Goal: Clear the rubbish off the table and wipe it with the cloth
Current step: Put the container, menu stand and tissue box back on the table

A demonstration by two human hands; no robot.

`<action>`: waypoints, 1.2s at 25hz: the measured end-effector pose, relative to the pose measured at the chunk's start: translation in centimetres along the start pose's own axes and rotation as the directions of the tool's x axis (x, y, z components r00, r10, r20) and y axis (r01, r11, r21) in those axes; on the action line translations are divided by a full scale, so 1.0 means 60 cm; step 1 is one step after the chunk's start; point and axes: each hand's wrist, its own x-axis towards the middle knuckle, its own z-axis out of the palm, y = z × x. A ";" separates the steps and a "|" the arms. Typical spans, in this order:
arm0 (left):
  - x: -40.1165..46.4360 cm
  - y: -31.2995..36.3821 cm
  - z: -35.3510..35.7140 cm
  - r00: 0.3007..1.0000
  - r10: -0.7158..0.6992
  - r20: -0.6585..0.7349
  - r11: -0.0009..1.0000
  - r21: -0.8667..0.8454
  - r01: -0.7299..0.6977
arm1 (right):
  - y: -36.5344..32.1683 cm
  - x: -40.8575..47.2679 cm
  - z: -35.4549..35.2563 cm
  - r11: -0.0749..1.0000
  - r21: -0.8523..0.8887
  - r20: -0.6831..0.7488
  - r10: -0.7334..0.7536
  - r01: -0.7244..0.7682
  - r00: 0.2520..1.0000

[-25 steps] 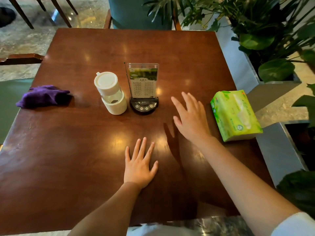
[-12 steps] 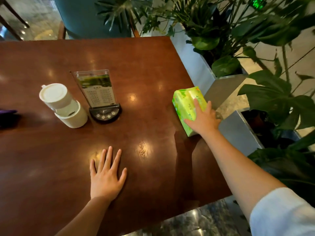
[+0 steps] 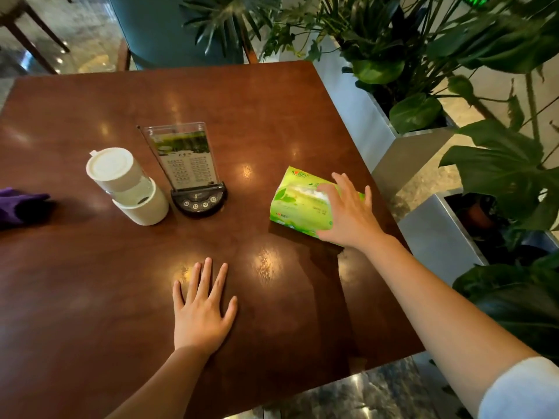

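Note:
A green tissue pack (image 3: 298,204) lies on the brown wooden table (image 3: 90,313) near its right edge. My right hand (image 3: 351,214) covers the pack's right end, fingers spread over the top and thumb along its near side, gripping it. My left hand (image 3: 201,313) lies flat on the table in front of me, fingers apart, holding nothing. A purple cloth (image 3: 18,204) sits crumpled at the left edge, partly cut off by the frame.
A white lidded container (image 3: 127,186) and a clear menu stand (image 3: 184,158) on a black button base (image 3: 198,202) stand mid-table. Metal planters (image 3: 366,122) with large leafy plants line the right side. A teal chair (image 3: 157,31) faces the far edge.
My right hand reached right onto the tissue pack and has drawn it inward from the table's right edge, turning it. My left hand stayed flat. The view swung right.

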 end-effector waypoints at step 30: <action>-0.001 -0.003 0.009 0.999 0.019 -0.028 0.999 -0.033 -0.020 | -0.155 0.178 0.018 0.963 -0.216 0.070 -0.152 0.164 0.986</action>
